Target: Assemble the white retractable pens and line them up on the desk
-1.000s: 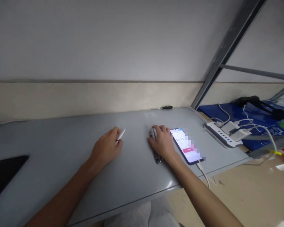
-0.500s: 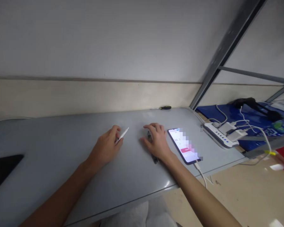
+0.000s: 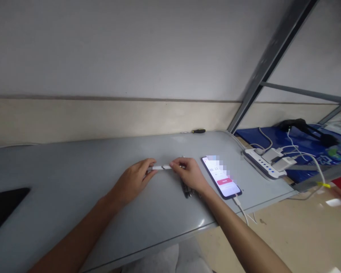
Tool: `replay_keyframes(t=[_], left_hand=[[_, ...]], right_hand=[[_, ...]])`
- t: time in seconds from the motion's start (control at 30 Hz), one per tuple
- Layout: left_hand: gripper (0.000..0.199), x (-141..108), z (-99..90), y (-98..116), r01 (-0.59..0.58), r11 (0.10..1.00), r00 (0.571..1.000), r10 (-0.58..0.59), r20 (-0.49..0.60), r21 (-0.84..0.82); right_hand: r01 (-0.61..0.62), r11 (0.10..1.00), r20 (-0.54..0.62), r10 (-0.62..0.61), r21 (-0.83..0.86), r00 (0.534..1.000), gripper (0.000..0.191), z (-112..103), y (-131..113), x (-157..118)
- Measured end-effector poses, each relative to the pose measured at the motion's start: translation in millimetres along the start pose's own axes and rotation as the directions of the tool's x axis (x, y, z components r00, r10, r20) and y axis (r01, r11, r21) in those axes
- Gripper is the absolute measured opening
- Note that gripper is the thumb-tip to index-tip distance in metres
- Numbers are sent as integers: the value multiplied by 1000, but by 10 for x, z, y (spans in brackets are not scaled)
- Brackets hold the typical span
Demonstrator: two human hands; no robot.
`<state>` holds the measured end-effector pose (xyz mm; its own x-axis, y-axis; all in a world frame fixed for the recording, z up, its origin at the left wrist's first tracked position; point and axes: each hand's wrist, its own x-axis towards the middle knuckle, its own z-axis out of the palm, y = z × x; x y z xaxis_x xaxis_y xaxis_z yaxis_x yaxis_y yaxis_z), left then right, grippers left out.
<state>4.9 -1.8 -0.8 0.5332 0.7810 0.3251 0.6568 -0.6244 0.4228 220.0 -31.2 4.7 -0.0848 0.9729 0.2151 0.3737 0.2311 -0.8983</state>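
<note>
A slim white pen (image 3: 158, 167) lies level between my hands, just above the grey desk. My left hand (image 3: 135, 178) pinches its left end between thumb and fingers. At its right end, my right hand (image 3: 187, 172) is closed with thumb and fingertips. A thin dark mark crosses the white barrel near the right fingertips; whether a separate cap is there I cannot tell. Several dark, shiny slender pieces (image 3: 186, 190) lie on the desk beneath my right hand, partly hidden by it.
To the right lies a lit phone (image 3: 221, 176) with a charging cable (image 3: 240, 208). A power strip (image 3: 264, 163) with plugged chargers sits beyond it. A screwdriver (image 3: 198, 131) rests by the wall. A black flat object (image 3: 7, 206) is at the left, and a metal post (image 3: 261, 72) rises at the right.
My right hand has risen off the dark pieces and come left to the pen. The pen has turned from slanting upward to level, and my left hand has shifted slightly right.
</note>
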Motion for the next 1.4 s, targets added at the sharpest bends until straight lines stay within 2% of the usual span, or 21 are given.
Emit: replay_keyframes(t=[0.07, 0.23, 0.4, 0.5, 0.63, 0.73, 0.83, 0.93, 1.0, 1.1, 1.27, 1.33, 1.4], left_hand=[[28, 18, -38, -11, -36, 999, 999, 37, -23, 40], [30, 53, -70, 13, -136, 979, 987, 147, -70, 150], [32, 61, -57, 9, -204, 924, 970, 236, -62, 324], [32, 50, -51, -17, -220, 905, 963, 262, -69, 364], [29, 33, -20, -63, -186, 949, 972, 215, -92, 253], [29, 30, 5, -78, -130, 980, 983, 148, -110, 150], [31, 29, 9, -65, -91, 991, 991, 100, -89, 98], [33, 21, -8, -42, -87, 992, 995, 92, -48, 89], [32, 14, -22, -28, -78, 993, 997, 80, -16, 84], [29, 8, -31, -13, -58, 996, 998, 57, 27, 73], [28, 10, -20, -1, -81, 994, 995, 76, 67, 73], [29, 10, -13, -7, -97, 990, 993, 89, 76, 104], [31, 9, -5, -18, -94, 985, 993, 82, 88, 144]], right_hand=[[-76, 991, -9, 77, 109, 997, 37, -20, -11, 4], [-204, 959, 132, 181, 196, 975, 48, -37, 39, 8], [-251, 933, 202, 201, 257, 958, 49, -47, 97, 25], [-171, 959, 219, 121, 227, 968, 45, -57, 76, 21], [79, 996, 72, -82, 45, 994, 30, -36, 57, 13], [184, 981, -52, -181, 60, 982, 20, 0, 87, 21], [148, 986, -89, -141, 81, 986, 31, 16, 116, 29], [73, 997, -24, -72, 17, 997, 28, 8, 122, 26], [103, 995, -1, -103, -3, 995, 26, 2, 124, 25], [174, 985, -27, -173, 20, 984, 16, 2, 130, 24], [133, 989, -20, -135, -69, 991, 18, -9, 105, 12], [160, 982, -29, -164, -104, 986, 17, -17, 90, 7], [217, 970, -46, -223, -109, 974, 8, -20, 83, 5]])
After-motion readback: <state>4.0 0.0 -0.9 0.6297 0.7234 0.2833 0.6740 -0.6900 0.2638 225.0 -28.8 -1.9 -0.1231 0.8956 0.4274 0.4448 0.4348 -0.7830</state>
